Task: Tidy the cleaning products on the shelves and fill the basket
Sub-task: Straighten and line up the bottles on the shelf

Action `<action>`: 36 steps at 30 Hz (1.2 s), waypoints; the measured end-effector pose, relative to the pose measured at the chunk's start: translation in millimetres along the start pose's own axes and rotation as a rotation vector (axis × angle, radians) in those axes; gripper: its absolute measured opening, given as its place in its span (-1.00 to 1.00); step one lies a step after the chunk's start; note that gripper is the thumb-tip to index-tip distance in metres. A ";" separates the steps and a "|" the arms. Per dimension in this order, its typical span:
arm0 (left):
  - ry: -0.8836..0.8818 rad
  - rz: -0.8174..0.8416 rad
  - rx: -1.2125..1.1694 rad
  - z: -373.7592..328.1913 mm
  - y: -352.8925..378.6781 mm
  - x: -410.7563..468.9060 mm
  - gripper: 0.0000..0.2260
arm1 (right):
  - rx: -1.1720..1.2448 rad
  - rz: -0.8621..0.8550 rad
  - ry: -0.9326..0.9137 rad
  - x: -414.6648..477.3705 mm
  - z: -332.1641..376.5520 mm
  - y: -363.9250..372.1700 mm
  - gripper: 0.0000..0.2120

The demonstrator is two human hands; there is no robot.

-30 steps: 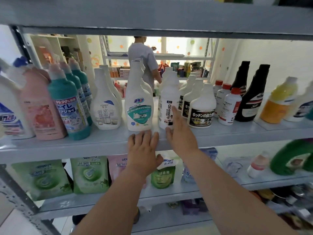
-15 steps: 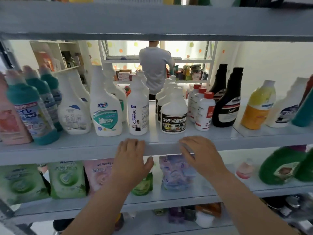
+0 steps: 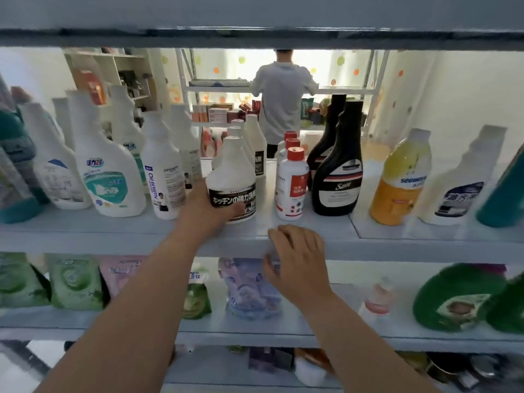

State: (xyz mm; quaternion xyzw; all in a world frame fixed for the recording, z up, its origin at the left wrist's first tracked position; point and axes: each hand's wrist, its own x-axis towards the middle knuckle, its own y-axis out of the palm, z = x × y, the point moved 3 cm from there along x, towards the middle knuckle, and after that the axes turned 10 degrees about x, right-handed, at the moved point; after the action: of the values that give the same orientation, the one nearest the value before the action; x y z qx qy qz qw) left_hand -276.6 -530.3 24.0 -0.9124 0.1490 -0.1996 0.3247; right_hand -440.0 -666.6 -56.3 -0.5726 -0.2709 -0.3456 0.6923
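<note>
The left hand [image 3: 208,207] reaches onto the middle shelf [image 3: 141,231] and wraps around the lower left side of a white bottle with a black label [image 3: 231,177]. Its grip is closed on that bottle, with the thumb lying across the front of the label. The bottle stands upright near the shelf's front edge, at the head of a row of similar white bottles running back behind it.

Just to its left stands a tall white "Oil enemy" bottle [image 3: 163,177], and beyond that a white bottle with a teal label [image 3: 109,177]. To its right, a little apart, is a red-capped white bottle [image 3: 292,185], then a black bottle [image 3: 338,177] and a yellow-and-orange bottle [image 3: 399,180].

The right hand [image 3: 297,259] hangs at the front lip of the same shelf. Its fingers are loosely curled and its grip holds nothing.

Behind that hand, on the shelf below, sits a purple pouch [image 3: 246,287], with green pouches [image 3: 75,282] further left.

At the far shelving, a person in a pale shirt [image 3: 283,100] stands with their back turned.
</note>
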 end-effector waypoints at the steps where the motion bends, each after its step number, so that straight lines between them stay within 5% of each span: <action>1: 0.015 -0.008 -0.004 -3.4 1.1 -1.9 -0.30 | -0.004 0.004 -0.017 -0.9 -1.1 -0.5 -0.60; 9: 0.039 0.033 -0.206 -2.4 -13.4 -35.3 -0.43 | 0.127 0.187 0.119 5.5 4.5 -11.4 -0.57; 13: 0.029 0.137 -0.428 -6.4 -21.1 -77.0 -0.54 | 0.894 0.271 0.502 20.2 30.6 -43.0 -0.62; 16: -0.096 0.286 -0.876 -0.6 -11.7 -107.5 -0.54 | 1.353 0.187 0.507 16.9 64.6 -57.7 -0.68; 18: -0.153 0.408 -1.134 3.7 -4.6 -126.3 -0.35 | 1.472 0.107 0.504 7.8 84.6 -56.6 -0.64; 20: -0.197 0.517 -1.266 8.1 -3.2 -143.4 -0.26 | 1.503 0.065 0.540 -1.6 99.6 -49.7 -0.56; 24: -0.319 0.545 -1.252 27.2 -7.9 -163.4 -0.47 | 1.424 0.079 0.581 -15.8 119.9 -41.6 -0.58; 27: -0.329 0.428 -1.166 44.2 -17.6 -170.5 -0.53 | 1.443 0.094 0.661 -25.2 136.3 -39.9 -0.64; 31: -0.130 0.254 -0.774 62.5 -36.9 -180.5 -0.71 | 1.315 0.101 0.799 -35.1 155.1 -27.7 -0.69; 36: -0.322 0.350 -1.046 82.9 -55.9 -188.0 -0.73 | 1.483 -0.106 1.078 -46.9 180.3 -15.7 -0.49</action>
State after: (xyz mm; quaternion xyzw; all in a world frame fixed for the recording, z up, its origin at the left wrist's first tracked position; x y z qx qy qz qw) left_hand -395.1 -369.0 -48.7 -0.9324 0.3252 0.0989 -0.1230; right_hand -477.4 -483.6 -47.4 0.2701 -0.0894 -0.3349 0.8983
